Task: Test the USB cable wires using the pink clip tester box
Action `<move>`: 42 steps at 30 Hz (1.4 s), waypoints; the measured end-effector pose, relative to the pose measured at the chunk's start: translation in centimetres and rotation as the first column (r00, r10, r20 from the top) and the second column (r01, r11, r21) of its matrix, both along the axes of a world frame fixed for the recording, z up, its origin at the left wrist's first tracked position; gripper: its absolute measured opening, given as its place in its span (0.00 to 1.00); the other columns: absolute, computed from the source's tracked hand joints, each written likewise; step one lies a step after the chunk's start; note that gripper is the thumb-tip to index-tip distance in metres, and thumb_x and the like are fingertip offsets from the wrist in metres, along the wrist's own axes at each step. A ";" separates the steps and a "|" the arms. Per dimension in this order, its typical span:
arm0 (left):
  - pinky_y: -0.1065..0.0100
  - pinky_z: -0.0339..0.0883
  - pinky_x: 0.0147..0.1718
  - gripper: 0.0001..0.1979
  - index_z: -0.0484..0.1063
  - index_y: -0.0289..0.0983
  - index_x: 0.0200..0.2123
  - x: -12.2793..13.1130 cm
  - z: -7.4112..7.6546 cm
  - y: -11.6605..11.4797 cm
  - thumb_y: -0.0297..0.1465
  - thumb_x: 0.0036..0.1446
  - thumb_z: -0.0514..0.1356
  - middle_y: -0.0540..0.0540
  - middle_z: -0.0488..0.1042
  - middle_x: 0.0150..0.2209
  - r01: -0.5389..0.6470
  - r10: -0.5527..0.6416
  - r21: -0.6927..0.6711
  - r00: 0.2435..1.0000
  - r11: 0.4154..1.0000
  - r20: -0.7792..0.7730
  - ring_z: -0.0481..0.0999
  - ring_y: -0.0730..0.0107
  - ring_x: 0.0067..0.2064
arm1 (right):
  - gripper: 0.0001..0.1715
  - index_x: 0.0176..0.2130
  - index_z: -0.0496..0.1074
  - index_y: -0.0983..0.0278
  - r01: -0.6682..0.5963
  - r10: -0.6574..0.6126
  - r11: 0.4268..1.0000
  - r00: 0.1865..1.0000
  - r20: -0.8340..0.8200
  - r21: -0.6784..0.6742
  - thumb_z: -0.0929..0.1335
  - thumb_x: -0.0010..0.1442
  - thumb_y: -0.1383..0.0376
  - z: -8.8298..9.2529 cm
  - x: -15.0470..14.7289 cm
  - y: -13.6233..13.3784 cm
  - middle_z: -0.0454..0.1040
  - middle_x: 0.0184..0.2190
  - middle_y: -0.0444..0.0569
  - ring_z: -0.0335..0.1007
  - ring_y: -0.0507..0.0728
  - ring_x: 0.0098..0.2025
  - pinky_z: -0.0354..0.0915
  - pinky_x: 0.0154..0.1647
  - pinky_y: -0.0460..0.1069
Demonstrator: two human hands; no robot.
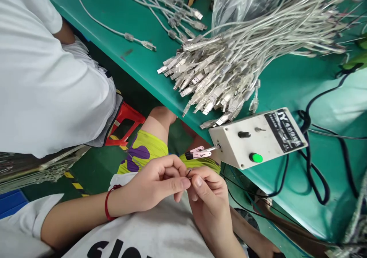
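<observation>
White shirt fabric lies nearest the camera, and above it the left hand (155,185), with a red bracelet (107,204) on its wrist, meets the right hand (208,200) in front of the near edge of the desk (137,55), over the lap. Both hands are closed narrowly, thumb and forefinger tips pinched from either side on a thin dark wire (189,172), of which only a short end shows between the fingertips. Just beyond the wire, and apart from it, a pink hook (199,152) sits on a metal shaft that projects from a white control box (258,137). The box overhangs the near edge and carries a green button (255,158), a black knob (244,134) and a small toggle (259,129). Black cords (312,174) loop on the desk to the right of the box. Behind the box, a thick bundle of pale cables (223,74) spreads its metal plugs toward the near edge. Farther back lie a clear plastic bag (243,2) and a smaller loose group of cables (160,5). Off the left edge sits another person in a white shirt (43,78), beside a red stool (126,124).
</observation>
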State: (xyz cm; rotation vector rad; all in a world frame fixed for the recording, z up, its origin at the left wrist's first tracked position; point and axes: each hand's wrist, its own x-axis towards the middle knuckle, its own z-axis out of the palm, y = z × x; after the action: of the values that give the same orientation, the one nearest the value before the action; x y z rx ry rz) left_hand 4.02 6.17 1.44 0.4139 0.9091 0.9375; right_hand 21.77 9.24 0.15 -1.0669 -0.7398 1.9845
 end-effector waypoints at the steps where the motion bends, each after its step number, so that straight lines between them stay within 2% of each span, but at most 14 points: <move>1: 0.72 0.66 0.33 0.23 0.76 0.38 0.40 0.0 -0.2 0.1 0.50 0.69 0.76 0.53 0.78 0.27 0.008 -0.008 0.003 1.000 1.000 -0.008 0.75 0.74 0.30 | 0.11 0.38 0.90 0.55 0.028 -0.028 0.999 1.000 -0.002 0.027 0.83 0.68 0.52 -0.2 -0.2 -0.2 0.65 0.20 0.38 0.61 0.50 0.22 0.67 0.25 0.47; 5: 0.73 0.62 0.30 0.21 0.76 0.37 0.39 0.3 -0.8 0.1 0.46 0.68 0.78 0.54 0.75 0.25 0.017 -0.017 -0.004 1.000 1.000 0.019 0.70 0.75 0.28 | 0.17 0.35 0.83 0.59 0.136 -0.164 0.962 0.981 0.103 0.236 0.78 0.76 0.54 -0.9 -1.0 -1.1 0.71 0.24 0.41 0.64 0.51 0.24 0.67 0.27 0.47; 7: 0.73 0.62 0.30 0.19 0.76 0.37 0.39 0.4 -0.9 -0.1 0.43 0.68 0.78 0.54 0.75 0.26 0.016 -0.016 -0.006 0.999 1.000 0.042 0.70 0.76 0.28 | 0.21 0.34 0.81 0.59 0.132 -0.180 0.948 0.973 0.147 0.289 0.77 0.77 0.53 -1.2 -1.1 -1.2 0.73 0.25 0.43 0.67 0.53 0.27 0.67 0.30 0.48; 9: 0.74 0.64 0.30 0.18 0.75 0.38 0.39 0.5 -0.9 -0.5 0.42 0.70 0.76 0.54 0.75 0.26 -0.023 0.023 0.014 0.999 1.000 0.037 0.70 0.76 0.27 | 0.22 0.34 0.83 0.59 0.129 -0.187 0.938 0.970 0.158 0.321 0.75 0.79 0.51 -1.3 -1.1 -1.0 0.75 0.25 0.44 0.70 0.53 0.27 0.68 0.31 0.48; 11: 0.74 0.66 0.30 0.16 0.75 0.39 0.40 0.6 -0.9 -0.9 0.42 0.74 0.73 0.54 0.75 0.26 -0.110 0.112 0.076 0.993 0.991 -0.027 0.72 0.76 0.27 | 0.22 0.39 0.88 0.57 0.126 -0.193 0.929 0.967 0.165 0.348 0.73 0.80 0.49 -1.2 -1.0 -0.7 0.78 0.26 0.45 0.71 0.53 0.27 0.68 0.30 0.47; 14: 0.76 0.67 0.28 0.11 0.75 0.40 0.41 0.8 -0.9 -1.5 0.35 0.74 0.72 0.53 0.78 0.28 -0.193 0.272 0.314 0.934 0.930 -0.232 0.75 0.75 0.27 | 0.15 0.49 0.91 0.54 0.064 -0.129 0.941 0.976 0.177 0.331 0.77 0.77 0.49 -0.7 -0.7 -0.5 0.78 0.24 0.43 0.71 0.50 0.26 0.69 0.29 0.44; 16: 0.77 0.67 0.27 0.07 0.76 0.40 0.42 0.9 -1.1 -1.7 0.30 0.73 0.71 0.53 0.80 0.30 -0.162 0.372 0.492 0.853 0.856 -0.366 0.75 0.76 0.27 | 0.10 0.49 0.92 0.53 0.024 -0.073 0.955 0.985 0.157 0.296 0.80 0.73 0.52 -0.3 -0.6 -0.6 0.80 0.25 0.43 0.70 0.49 0.24 0.70 0.29 0.43; 18: 0.78 0.66 0.26 0.07 0.76 0.41 0.43 1.0 -1.2 -1.6 0.26 0.72 0.71 0.53 0.80 0.31 -0.114 0.459 0.609 0.768 0.785 -0.448 0.75 0.77 0.27 | 0.07 0.44 0.92 0.53 0.023 -0.060 0.965 0.989 0.135 0.263 0.82 0.71 0.54 0.0 -0.6 -0.7 0.82 0.25 0.44 0.69 0.48 0.22 0.70 0.27 0.43; 22: 0.79 0.63 0.22 0.08 0.75 0.41 0.43 1.0 -1.4 -1.1 0.23 0.71 0.69 0.53 0.82 0.31 0.001 0.528 0.697 0.652 0.717 -0.544 0.75 0.78 0.25 | 0.04 0.42 0.93 0.51 0.047 -0.090 0.971 0.980 0.175 0.236 0.84 0.69 0.56 0.3 -0.8 -0.7 0.83 0.24 0.44 0.69 0.47 0.20 0.69 0.24 0.41; 26: 0.77 0.65 0.23 0.08 0.75 0.41 0.41 0.9 -1.4 -0.9 0.22 0.71 0.67 0.53 0.82 0.31 0.098 0.526 0.719 0.615 0.688 -0.587 0.74 0.77 0.25 | 0.01 0.42 0.93 0.51 0.071 -0.152 0.948 0.958 0.244 0.311 0.83 0.70 0.58 0.1 -0.8 -0.8 0.82 0.23 0.43 0.68 0.47 0.19 0.65 0.21 0.40; 28: 0.78 0.64 0.23 0.08 0.75 0.41 0.41 0.9 -1.5 -1.0 0.21 0.71 0.66 0.53 0.82 0.31 0.099 0.520 0.716 0.619 0.691 -0.588 0.74 0.77 0.26 | 0.02 0.42 0.93 0.52 0.095 -0.201 0.925 0.944 0.261 0.368 0.82 0.71 0.59 -0.1 -0.9 -0.9 0.79 0.20 0.42 0.67 0.47 0.18 0.63 0.20 0.41; 31: 0.78 0.63 0.23 0.09 0.73 0.41 0.41 1.0 -1.7 -1.0 0.22 0.71 0.67 0.53 0.80 0.31 0.062 0.494 0.692 0.654 0.719 -0.573 0.74 0.77 0.27 | 0.03 0.42 0.92 0.55 0.117 -0.232 0.909 0.939 0.252 0.400 0.82 0.71 0.59 -0.3 -1.2 -0.9 0.76 0.18 0.40 0.65 0.47 0.17 0.66 0.22 0.42; 38: 0.78 0.61 0.24 0.06 0.73 0.42 0.46 1.1 -2.0 -1.5 0.26 0.73 0.66 0.54 0.77 0.31 -0.020 0.335 0.555 0.814 0.832 -0.474 0.68 0.77 0.26 | 0.05 0.39 0.92 0.51 0.191 -0.255 0.929 0.951 0.174 0.317 0.86 0.64 0.58 -0.8 -1.7 -0.3 0.80 0.21 0.40 0.67 0.47 0.19 0.73 0.27 0.43; 42: 0.73 0.60 0.24 0.03 0.75 0.40 0.46 1.3 -2.3 -1.6 0.32 0.75 0.66 0.54 0.73 0.29 -0.060 0.265 0.434 0.864 0.899 -0.428 0.66 0.74 0.27 | 0.09 0.36 0.92 0.52 0.228 -0.260 0.952 0.955 0.145 0.204 0.88 0.60 0.56 -1.0 -1.8 -0.2 0.80 0.21 0.41 0.65 0.47 0.19 0.70 0.26 0.43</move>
State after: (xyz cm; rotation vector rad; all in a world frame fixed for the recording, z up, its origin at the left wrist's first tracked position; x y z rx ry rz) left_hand 5.29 4.54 -0.90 0.9745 1.2139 1.2193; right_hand 19.99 9.02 -0.85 -1.1655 -0.8223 1.5962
